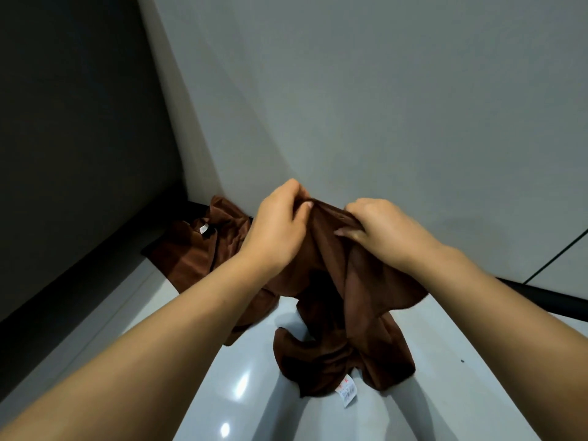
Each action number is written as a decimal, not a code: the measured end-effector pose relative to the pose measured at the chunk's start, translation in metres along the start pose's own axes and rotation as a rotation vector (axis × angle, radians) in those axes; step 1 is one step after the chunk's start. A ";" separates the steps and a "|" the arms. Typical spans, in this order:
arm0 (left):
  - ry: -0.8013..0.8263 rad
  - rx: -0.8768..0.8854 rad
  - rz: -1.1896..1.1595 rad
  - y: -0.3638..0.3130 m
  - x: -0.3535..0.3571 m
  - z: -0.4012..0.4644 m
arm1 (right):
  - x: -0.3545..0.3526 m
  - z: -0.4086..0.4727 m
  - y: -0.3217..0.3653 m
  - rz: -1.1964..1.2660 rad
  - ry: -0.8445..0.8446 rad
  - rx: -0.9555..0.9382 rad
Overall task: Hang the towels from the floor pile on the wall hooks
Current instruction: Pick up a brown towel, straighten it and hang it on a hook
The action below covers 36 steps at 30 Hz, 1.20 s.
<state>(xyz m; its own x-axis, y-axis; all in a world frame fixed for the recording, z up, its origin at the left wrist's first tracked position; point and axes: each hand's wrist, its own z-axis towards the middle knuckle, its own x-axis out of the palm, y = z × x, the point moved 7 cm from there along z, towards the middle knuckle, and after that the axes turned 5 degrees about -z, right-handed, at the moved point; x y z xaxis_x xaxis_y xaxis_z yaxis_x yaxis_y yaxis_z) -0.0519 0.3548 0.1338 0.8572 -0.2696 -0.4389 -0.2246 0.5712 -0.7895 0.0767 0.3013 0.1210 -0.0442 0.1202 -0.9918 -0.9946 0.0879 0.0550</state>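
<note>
we pinch the top edge of a brown towel (346, 281) at frame centre, left hand (276, 227) and right hand (381, 230) both clamped on it, likely to find a spot for hooking. its tail drags on the floor (248, 377); the remaining pile (197, 246) sits centre left, with no hooks in view.

Both hands hold a brown towel (359, 281) up by its top edge. The left hand (276, 227) pinches one end, the right hand (381, 230) grips the other, close together. The towel hangs down to the glossy floor (241, 393), its white label (347, 389) at the bottom. The pile (203, 246) of brown towels lies behind in the corner, against the grey wall (381, 90).
</note>
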 end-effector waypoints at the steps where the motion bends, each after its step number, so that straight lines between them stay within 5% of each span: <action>1: -0.026 -0.008 0.011 0.002 -0.004 0.000 | 0.003 -0.001 -0.009 0.033 -0.016 0.035; 9: -0.321 -0.223 0.080 0.054 -0.059 -0.001 | 0.007 -0.017 -0.071 0.630 -0.226 0.396; 14: -0.180 -0.367 0.163 0.081 -0.057 -0.012 | -0.007 -0.012 -0.057 0.870 -0.368 0.408; 18: 0.056 -0.435 0.349 0.092 -0.044 -0.019 | -0.021 -0.002 -0.036 0.716 -0.426 0.273; 22: 0.178 -0.476 0.273 0.084 -0.028 -0.018 | -0.026 -0.001 -0.016 0.414 -0.389 0.101; 30: 0.252 -0.030 0.197 0.016 0.009 0.004 | -0.019 -0.002 0.029 -0.096 -0.147 -0.136; 36: 0.320 -0.030 0.161 0.007 0.015 0.000 | -0.022 0.000 0.031 -0.123 -0.127 -0.128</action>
<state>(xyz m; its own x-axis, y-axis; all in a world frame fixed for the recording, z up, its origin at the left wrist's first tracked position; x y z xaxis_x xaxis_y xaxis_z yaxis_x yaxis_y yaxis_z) -0.0406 0.3551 0.1216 0.6223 -0.4099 -0.6669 -0.3621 0.6046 -0.7095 0.0464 0.3010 0.1443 0.0826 0.2402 -0.9672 -0.9959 -0.0158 -0.0890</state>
